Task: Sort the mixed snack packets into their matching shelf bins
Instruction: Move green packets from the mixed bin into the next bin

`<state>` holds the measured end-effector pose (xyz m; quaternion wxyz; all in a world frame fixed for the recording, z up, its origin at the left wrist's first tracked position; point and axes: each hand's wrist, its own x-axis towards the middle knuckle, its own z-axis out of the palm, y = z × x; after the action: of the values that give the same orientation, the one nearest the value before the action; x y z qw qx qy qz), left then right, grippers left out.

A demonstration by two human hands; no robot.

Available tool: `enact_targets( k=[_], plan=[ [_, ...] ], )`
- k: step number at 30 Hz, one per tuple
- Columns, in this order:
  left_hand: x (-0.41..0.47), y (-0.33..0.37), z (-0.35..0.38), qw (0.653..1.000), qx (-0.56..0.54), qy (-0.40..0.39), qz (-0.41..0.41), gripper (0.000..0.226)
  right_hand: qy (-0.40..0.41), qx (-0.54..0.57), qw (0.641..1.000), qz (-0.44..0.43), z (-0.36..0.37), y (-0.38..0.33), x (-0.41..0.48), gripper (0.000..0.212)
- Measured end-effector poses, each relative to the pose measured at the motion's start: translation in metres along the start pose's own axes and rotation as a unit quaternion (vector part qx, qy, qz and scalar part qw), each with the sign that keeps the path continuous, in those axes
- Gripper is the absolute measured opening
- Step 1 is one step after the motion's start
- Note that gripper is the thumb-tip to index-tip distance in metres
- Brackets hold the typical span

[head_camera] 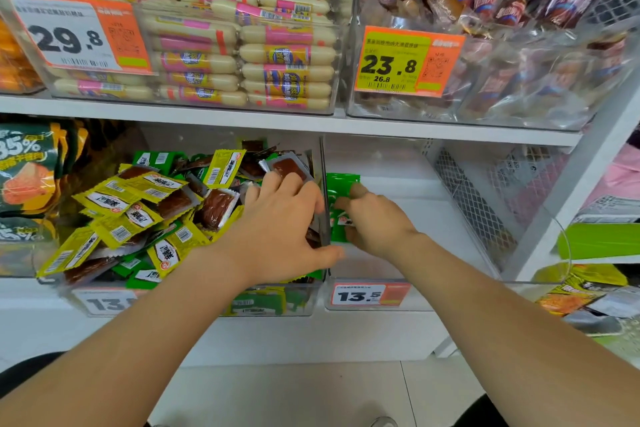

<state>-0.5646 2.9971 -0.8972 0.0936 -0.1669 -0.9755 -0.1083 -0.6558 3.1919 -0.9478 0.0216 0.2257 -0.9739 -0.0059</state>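
Lowest in the frame lay the pale tiled floor (311, 392), with two bare forearms reaching up from the bottom corners toward the lower shelf. At the centre, the left hand (284, 218) lay on top of the pile in the left bin (304, 305). Its fingers were bent over the packets and its thumb stretched right across the wall between the two bins; whether it actually gripped anything could not be told. Just right of that wall, the right hand (375, 222) was curled around a few green packets (341, 184), pinching them upright against the left side of the right bin (433, 225). An orange price tag reading 13.5 (367, 295) sat on that bin's front.

The left bin held a jumble of yellow packets (117, 204) and green ones, and a clear packet with red-brown contents (289, 168) lay at the left hand's fingertips. Large green and orange bags (27, 177) stood at the left edge.

Beyond the white shelf board (207, 116), the upper left of the frame held a clear bin of pale sausages in pink and yellow wrappers (242, 55) tagged 29.8 (72, 35). In the upper right was a bin of dark red wrapped sausages (519, 3) tagged 23.8 (398, 62).
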Motion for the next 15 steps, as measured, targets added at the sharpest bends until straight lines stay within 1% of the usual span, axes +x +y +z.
enact_targets(
  k=[1, 3, 4, 6, 7, 9, 10, 12, 15],
  plan=[
    [0.0, 0.0, 0.0, 1.0, -0.005, -0.006, -0.004, 0.058, 0.01, -0.005, 1.0, 0.013, 0.001, -0.001, 0.002, 0.047],
    [0.001, 0.0, 0.0, 1.0, -0.011, -0.01, -0.005, 0.055, 0.014, 0.022, 0.998, 0.062, 0.005, 0.0, 0.004, 0.05],
    [0.0, 0.0, 0.0, 1.0, -0.01, -0.012, -0.005, 0.054, 0.006, 0.049, 0.995, 0.081, 0.007, 0.001, 0.004, 0.054],
    [0.0, 0.0, 0.0, 1.0, -0.01, -0.013, -0.006, 0.054, -0.026, 0.079, 0.993, 0.082, 0.011, 0.003, 0.004, 0.063],
    [0.0, 0.001, -0.001, 1.0, -0.009, -0.014, -0.008, 0.055, -0.035, 0.071, 0.994, 0.077, 0.012, 0.003, 0.003, 0.066],
    [0.0, 0.001, -0.001, 1.0, -0.004, -0.012, -0.008, 0.057, -0.029, 0.029, 0.996, 0.082, 0.01, 0.001, 0.003, 0.069],
    [-0.001, 0.002, -0.002, 1.0, -0.004, -0.009, -0.007, 0.058, -0.021, 0.009, 0.996, 0.089, 0.007, 0.0, 0.004, 0.064],
    [-0.001, 0.002, -0.002, 1.0, -0.019, 0.002, -0.002, 0.064, -0.017, -0.003, 0.995, 0.095, 0.002, -0.003, 0.005, 0.046],
    [-0.001, 0.002, -0.003, 0.999, -0.039, 0.004, 0.005, 0.082, -0.042, 0.055, 0.993, 0.1, 0.005, -0.006, 0.006, 0.04]
  ],
)
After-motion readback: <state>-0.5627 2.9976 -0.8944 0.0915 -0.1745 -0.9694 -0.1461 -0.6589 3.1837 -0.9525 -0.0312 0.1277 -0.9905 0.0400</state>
